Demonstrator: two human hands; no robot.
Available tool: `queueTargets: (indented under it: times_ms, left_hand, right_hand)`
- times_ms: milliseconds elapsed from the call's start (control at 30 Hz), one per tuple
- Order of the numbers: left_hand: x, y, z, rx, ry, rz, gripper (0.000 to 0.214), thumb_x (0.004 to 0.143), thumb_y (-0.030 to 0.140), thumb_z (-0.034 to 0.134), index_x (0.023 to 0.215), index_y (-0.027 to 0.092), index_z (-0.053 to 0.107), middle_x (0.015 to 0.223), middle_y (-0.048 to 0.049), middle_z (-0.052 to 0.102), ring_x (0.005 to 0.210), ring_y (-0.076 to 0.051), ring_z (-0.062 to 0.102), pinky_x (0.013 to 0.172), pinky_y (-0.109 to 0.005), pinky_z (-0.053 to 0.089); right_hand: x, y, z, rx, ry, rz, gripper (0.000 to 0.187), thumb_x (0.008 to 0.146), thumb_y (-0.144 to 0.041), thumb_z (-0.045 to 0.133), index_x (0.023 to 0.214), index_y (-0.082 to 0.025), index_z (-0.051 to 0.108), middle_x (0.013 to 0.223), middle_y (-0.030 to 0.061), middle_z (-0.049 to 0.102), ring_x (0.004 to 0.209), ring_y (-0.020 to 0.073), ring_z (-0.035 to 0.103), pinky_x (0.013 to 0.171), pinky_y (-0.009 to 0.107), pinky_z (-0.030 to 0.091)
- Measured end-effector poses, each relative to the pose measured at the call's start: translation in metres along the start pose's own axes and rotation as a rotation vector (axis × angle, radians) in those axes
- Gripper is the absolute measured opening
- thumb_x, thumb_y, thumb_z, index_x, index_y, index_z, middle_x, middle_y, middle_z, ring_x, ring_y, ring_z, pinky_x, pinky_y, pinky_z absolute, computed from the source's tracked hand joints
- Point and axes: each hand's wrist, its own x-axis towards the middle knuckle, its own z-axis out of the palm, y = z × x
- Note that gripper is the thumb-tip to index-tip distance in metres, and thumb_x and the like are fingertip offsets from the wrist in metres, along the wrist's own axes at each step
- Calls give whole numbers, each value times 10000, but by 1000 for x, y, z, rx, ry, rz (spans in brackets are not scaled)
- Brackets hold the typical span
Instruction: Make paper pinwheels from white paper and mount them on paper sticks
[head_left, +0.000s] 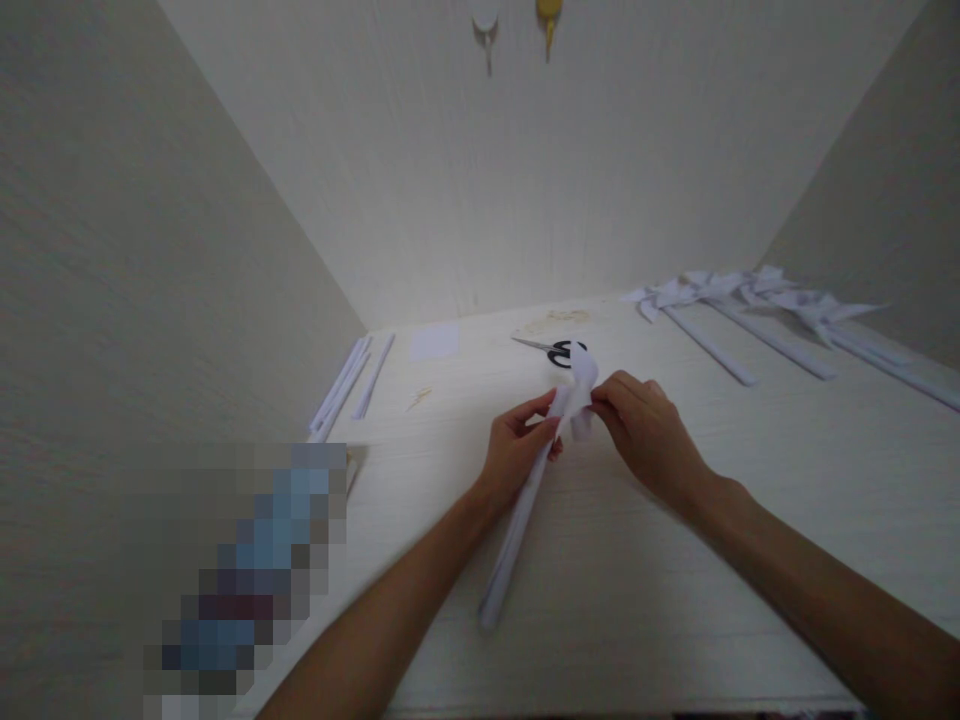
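Observation:
A long white rolled-paper stick (517,530) slants across the middle of the table, its upper end in my left hand (519,445), thumb and fingers closed around it. At that end, white paper strips (581,375) fan out in loose curls. My right hand (637,415) pinches the edge of one strip between thumb and fingertips. Just behind the strips lie black-handled scissors (551,350), their blades pointing left and the handles partly covered by the paper.
Several paper sticks with leafy paper tops (709,345) lie at the right. Plain rolled paper sticks (341,385) rest at the left, near a flat paper square (435,341). Thin tan loops (568,317) lie by the back wall, with small pale bits (420,398) nearer. A blurred-out patch covers the lower left.

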Motion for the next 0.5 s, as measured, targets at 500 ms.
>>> queueTargets:
  times_ms: [500]
  left_hand:
    - [-1,0,-1,-26,-18,-4,458,569,268,666,1003,138,603,625,3,576,406,-44,455,384,-192,335]
  right_hand:
    - [-2,-1,2,173,1,63,123,817,-178,427,702,-182,470,673,40,504,618,155,484,575,281,391]
